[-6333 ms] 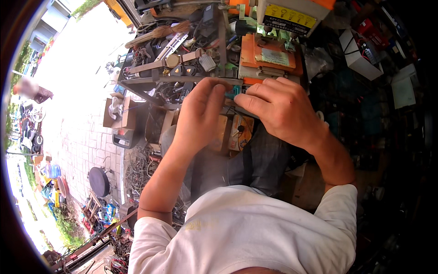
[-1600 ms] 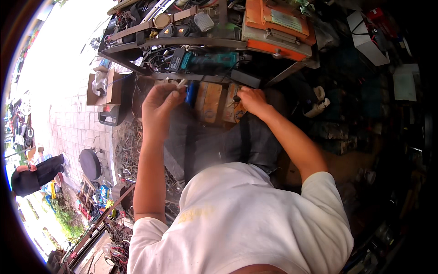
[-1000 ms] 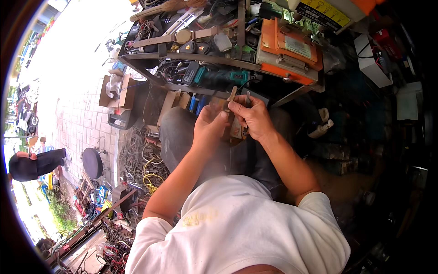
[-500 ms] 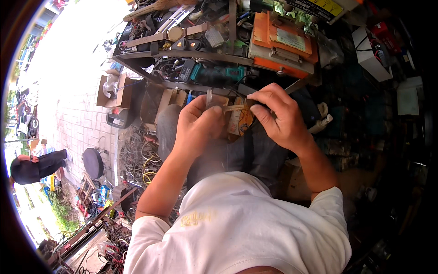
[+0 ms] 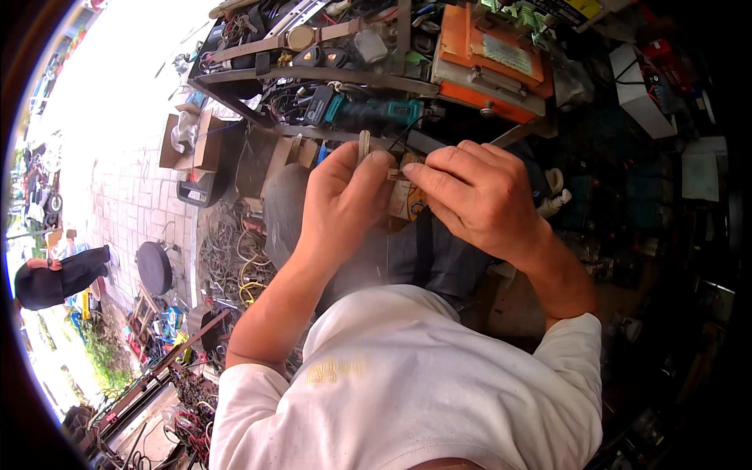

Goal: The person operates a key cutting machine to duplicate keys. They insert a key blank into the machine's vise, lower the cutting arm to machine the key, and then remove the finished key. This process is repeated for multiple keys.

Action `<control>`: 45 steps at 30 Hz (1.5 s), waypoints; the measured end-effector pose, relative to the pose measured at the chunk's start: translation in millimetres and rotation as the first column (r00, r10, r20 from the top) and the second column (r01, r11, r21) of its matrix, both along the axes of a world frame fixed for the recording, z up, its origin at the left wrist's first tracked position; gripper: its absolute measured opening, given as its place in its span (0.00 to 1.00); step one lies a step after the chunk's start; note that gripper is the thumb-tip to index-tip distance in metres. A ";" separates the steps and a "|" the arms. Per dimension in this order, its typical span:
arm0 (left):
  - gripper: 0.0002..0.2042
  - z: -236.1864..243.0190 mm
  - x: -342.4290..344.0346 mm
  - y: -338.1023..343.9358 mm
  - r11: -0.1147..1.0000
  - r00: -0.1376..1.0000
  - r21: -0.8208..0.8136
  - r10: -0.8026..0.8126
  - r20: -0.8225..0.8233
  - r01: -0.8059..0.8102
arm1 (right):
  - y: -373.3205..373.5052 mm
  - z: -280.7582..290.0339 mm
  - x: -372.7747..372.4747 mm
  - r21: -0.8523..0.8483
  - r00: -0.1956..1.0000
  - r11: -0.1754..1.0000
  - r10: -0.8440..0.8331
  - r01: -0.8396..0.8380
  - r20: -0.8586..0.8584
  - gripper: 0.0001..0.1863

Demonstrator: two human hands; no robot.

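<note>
My left hand (image 5: 345, 188) is closed, thumb against bent fingers, around a small pale strip-shaped piece (image 5: 364, 144). One narrow end of it stands up above the thumb. A short brownish bar (image 5: 396, 175) juts out to the right of the same fingers; whether it joins the strip is hidden. My right hand (image 5: 486, 192) is pinched, with its fingertips at the right end of this bar. What lies between those fingertips is too small to make out. Both hands are close together over my lap.
Ahead is a cluttered metal shelf (image 5: 352, 77) with a teal-and-black power tool (image 5: 372, 111) beneath its edge. An orange metal box (image 5: 493, 59) stands at the right. An open cardboard box (image 5: 192, 141), coiled wires (image 5: 235, 251) and a round black stool (image 5: 154, 268) are to the left. A person (image 5: 59, 278) stands farther left.
My right hand has moved left and turned, its fingertips coming to the bar beside my left hand. The left hand has risen slightly with the strip.
</note>
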State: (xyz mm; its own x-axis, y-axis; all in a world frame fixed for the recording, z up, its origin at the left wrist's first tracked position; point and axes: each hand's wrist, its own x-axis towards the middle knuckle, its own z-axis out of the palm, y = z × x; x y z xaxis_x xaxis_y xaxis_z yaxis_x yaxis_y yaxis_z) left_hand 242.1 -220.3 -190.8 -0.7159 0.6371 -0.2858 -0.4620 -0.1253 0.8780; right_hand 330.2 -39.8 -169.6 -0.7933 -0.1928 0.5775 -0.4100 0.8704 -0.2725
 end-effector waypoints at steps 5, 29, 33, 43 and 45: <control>0.08 -1.6 -2.6 -0.2 1.000 1.000 0.012 -0.004 0.002 0.004 | -0.4 -1.0 -2.4 0.017 1.000 1.000 -0.009 0.009 -0.028 0.19; 0.11 4.5 -5.5 -2.1 0.979 0.935 0.094 0.202 -0.292 -0.182 | -19.4 -7.4 -6.5 -0.042 0.956 0.993 -0.120 0.113 -0.266 0.18; 0.10 5.2 -1.9 1.4 0.976 0.934 0.115 0.210 -0.289 -0.184 | -22.7 -11.6 -12.3 -0.022 0.955 0.990 -0.139 0.138 -0.260 0.16; 0.14 12.8 0.4 -17.9 0.962 0.872 0.246 0.220 -0.437 -0.119 | 14.4 -36.0 -1.8 0.034 0.883 0.888 -0.452 0.459 -0.125 0.10; 0.13 4.4 -15.9 -17.9 0.977 0.923 0.210 0.110 -0.370 -0.033 | 27.1 -35.2 -1.4 -0.082 0.890 0.902 -0.433 0.425 -0.145 0.09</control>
State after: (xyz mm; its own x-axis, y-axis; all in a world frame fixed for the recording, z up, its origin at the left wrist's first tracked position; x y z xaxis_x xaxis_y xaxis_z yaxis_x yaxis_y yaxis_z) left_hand 226.3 -238.2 -186.4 -0.7911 0.5955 0.1399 -0.0845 -0.3329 0.9392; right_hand 328.7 -12.7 -204.8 -0.6920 0.1762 0.7000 -0.0403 0.9588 -0.2812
